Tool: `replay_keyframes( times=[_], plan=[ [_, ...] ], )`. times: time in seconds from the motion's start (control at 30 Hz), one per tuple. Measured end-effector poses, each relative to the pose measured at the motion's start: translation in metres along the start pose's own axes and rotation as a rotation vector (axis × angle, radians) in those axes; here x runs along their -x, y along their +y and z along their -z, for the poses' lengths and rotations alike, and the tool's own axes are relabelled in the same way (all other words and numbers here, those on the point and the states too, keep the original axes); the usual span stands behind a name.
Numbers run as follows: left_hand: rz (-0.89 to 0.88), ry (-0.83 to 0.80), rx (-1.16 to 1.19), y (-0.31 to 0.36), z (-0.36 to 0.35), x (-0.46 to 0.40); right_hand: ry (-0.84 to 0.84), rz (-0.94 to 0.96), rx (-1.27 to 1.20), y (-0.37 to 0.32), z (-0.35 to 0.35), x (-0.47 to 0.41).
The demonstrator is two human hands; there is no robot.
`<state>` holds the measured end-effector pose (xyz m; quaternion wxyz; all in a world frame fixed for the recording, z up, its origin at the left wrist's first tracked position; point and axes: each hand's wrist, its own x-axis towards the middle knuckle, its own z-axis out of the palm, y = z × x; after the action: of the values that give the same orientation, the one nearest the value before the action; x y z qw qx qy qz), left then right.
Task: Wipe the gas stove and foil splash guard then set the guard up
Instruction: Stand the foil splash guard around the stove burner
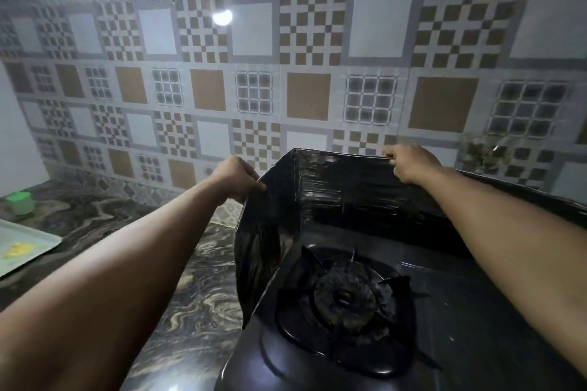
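Observation:
A dark, shiny foil splash guard (343, 194) stands upright around the back and left side of a black gas stove (460, 311). One burner with its pan support (346, 298) shows in front of the guard. My left hand (236, 179) pinches the top edge of the guard's left side panel. My right hand (409, 162) grips the top edge of the back panel. My right forearm hides part of the guard's right stretch.
A patterned tiled wall (286, 73) rises close behind the guard. The marbled dark countertop (178, 279) runs left of the stove. A pale tray (22, 247) and a green cup (20, 201) sit at the far left.

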<state>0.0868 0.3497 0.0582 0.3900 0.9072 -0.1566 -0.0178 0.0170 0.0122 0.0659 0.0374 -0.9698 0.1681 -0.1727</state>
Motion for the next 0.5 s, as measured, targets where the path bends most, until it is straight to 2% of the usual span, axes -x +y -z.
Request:
replay_keyframes(
  times=[0.13,0.3,0.5],
  plan=[
    [-0.025,-0.031,0.047,0.002,-0.009,-0.016,-0.017,-0.016,0.044,0.004,-0.005,-0.012],
    [-0.028,0.004,0.09,0.005,-0.009,-0.037,-0.024,-0.076,0.115,0.002,-0.007,-0.023],
    [0.004,-0.179,0.156,0.002,-0.024,-0.047,-0.113,-0.155,0.133,-0.009,-0.021,-0.026]
  ],
)
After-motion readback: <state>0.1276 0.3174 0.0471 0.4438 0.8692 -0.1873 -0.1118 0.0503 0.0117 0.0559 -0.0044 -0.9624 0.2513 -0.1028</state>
